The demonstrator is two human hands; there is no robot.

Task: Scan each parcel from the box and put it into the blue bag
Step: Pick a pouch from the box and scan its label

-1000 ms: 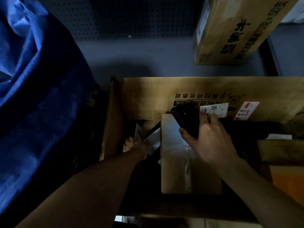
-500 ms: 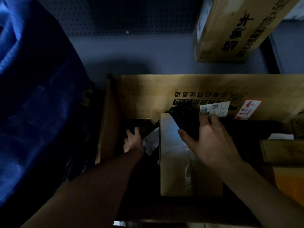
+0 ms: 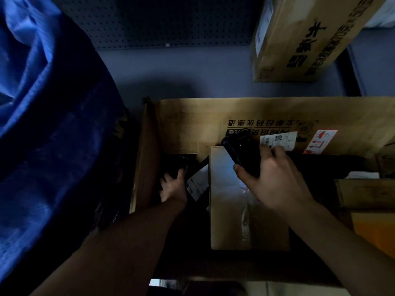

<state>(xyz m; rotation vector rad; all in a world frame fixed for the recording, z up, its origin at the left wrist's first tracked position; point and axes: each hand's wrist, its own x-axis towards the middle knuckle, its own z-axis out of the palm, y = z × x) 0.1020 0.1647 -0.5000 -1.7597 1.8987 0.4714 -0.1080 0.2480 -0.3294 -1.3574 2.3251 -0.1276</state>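
The big open cardboard box (image 3: 192, 118) fills the middle of the view. My left hand (image 3: 172, 188) reaches deep into its dark left corner, with spread fingers touching a glossy black parcel (image 3: 178, 162); the fingertips are lost in shadow. Just right of that hand lies a dark parcel with a white label (image 3: 197, 183). A brown carton parcel (image 3: 230, 223) with clear tape lies in the box's middle. Above its far end, my right hand (image 3: 275, 182) grips a black handheld scanner (image 3: 240, 151). The blue bag (image 3: 42, 124) bulges at the left, beside the box.
A tall printed carton (image 3: 299, 39) stands on the grey floor at the back right, before a perforated panel. More parcels sit in the box's right side: a brown one (image 3: 365, 192) and a yellow one (image 3: 378, 233). White and red labels (image 3: 280, 139) stick to the far wall.
My left hand has pushed farther into the box's left corner, from the white-labelled parcel onto the black one. The right hand with the scanner has stayed nearly still.
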